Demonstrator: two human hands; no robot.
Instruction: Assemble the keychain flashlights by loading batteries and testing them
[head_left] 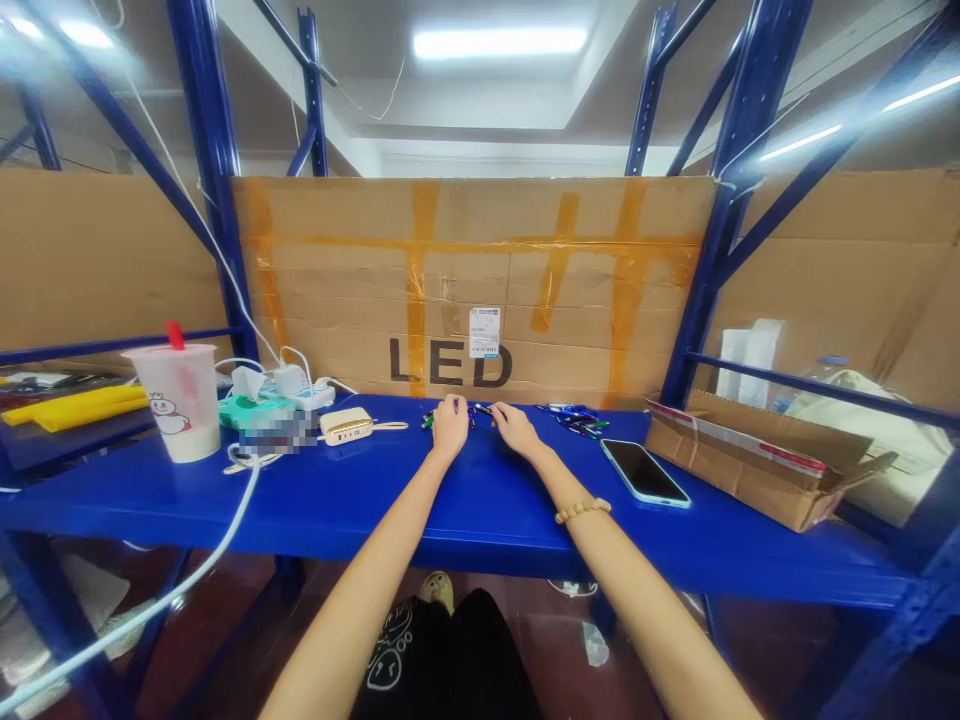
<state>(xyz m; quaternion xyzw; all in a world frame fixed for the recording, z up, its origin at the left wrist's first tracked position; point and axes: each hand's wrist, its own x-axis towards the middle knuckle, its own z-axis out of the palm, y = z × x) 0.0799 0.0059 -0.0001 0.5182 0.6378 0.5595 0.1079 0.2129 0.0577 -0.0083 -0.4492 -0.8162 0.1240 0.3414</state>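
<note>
A: Backdrop?
B: Cardboard (472, 220), orange-taped, printed "LED".
A: Frame?
B: Blue steel racking (214, 140), both sides.
A: Overhead?
B: Strip light (499, 42), white ceiling (480, 100).
A: Underfoot?
B: Dark red floor (750, 650).

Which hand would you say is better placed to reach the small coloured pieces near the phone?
Probably the right hand: it lies closer to the small coloured pieces, while the left hand sits further off.

Two hands (450, 426) (516, 430), one phone (643, 472), one cup (180, 402)
</note>
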